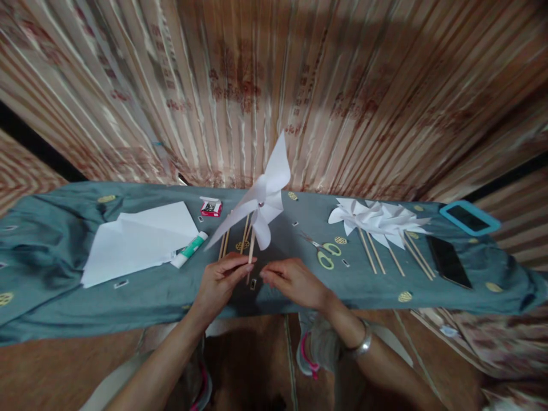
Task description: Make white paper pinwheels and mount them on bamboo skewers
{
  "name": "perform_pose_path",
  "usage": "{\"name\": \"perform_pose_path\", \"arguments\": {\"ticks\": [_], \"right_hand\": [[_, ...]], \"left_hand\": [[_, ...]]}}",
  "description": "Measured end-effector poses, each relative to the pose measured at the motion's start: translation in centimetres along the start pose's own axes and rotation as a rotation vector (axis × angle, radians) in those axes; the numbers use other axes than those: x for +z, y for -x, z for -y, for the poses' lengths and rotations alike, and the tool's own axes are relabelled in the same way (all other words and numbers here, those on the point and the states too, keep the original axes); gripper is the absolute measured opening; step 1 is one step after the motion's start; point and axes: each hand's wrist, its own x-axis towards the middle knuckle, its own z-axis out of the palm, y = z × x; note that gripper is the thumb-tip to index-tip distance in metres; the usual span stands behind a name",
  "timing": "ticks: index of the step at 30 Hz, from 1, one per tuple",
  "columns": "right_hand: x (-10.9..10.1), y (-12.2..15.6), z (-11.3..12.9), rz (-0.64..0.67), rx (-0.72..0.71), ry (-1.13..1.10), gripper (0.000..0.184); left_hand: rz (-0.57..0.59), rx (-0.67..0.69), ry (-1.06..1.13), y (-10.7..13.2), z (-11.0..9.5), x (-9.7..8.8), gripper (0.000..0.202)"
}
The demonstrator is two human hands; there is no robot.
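Observation:
A white paper pinwheel [262, 200] stands on a thin wooden stick [251, 254] above the teal-covered table [51, 251]. My left hand [222, 281] pinches the lower end of that stick between thumb and fingers. My right hand [293, 281] hovers just right of the stick, fingers curled with the fingertips pressed together; what they hold, if anything, is too small to see. Several loose wooden sticks [233, 240] lie on the cloth behind the pinwheel.
White paper sheets [137, 240] and a glue stick [189, 250] lie at the left, a small red box [211, 208] behind. Scissors [324, 251], finished pinwheels [381, 220], a dark phone [448, 261] and a blue-framed tablet [470, 217] sit at the right. A curtain hangs behind.

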Motion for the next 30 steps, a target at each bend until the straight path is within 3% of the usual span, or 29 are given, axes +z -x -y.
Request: {"name": "perform_pose_path", "arguments": {"ticks": [3, 5, 8, 10, 14, 18, 25, 30], "right_hand": [[-3.4, 1.1, -0.8, -0.095, 0.101, 0.153, 0.034], [-5.3, 1.8, -0.9, -0.332, 0.147, 0.260, 0.031], [-6.5, 2.2, -0.4, -0.790, 0.004, 0.414, 0.030], [-6.4, 2.0, -0.1, -0.880, -0.107, 0.514, 0.043], [-5.8, 1.3, -0.6, -0.776, -0.116, 0.615, 0.068], [-5.9, 1.0, -1.6, -0.724, -0.120, 0.624, 0.079], [-5.5, 0.9, -3.1, -0.652, -0.126, 0.559, 0.067], [-4.1, 0.6, -2.5, -0.520, -0.119, 0.456, 0.064]], "left_hand": [[0.009, 0.002, -0.005, 0.1, 0.2, -0.5, 0.017], [0.030, 0.005, -0.021, 0.3, 0.4, -0.7, 0.017], [0.085, 0.009, -0.046, 0.6, 0.7, -0.8, 0.016], [0.128, 0.017, -0.056, 0.8, 0.7, -0.8, 0.015], [0.213, 0.011, -0.061, 1.1, 0.4, -0.7, 0.014], [0.259, -0.009, -0.041, 1.3, 0.3, -0.5, 0.014], [0.255, -0.013, -0.020, 1.3, 0.2, -0.3, 0.013], [0.241, 0.023, -0.044, 1.2, 0.1, -0.3, 0.013]]}}
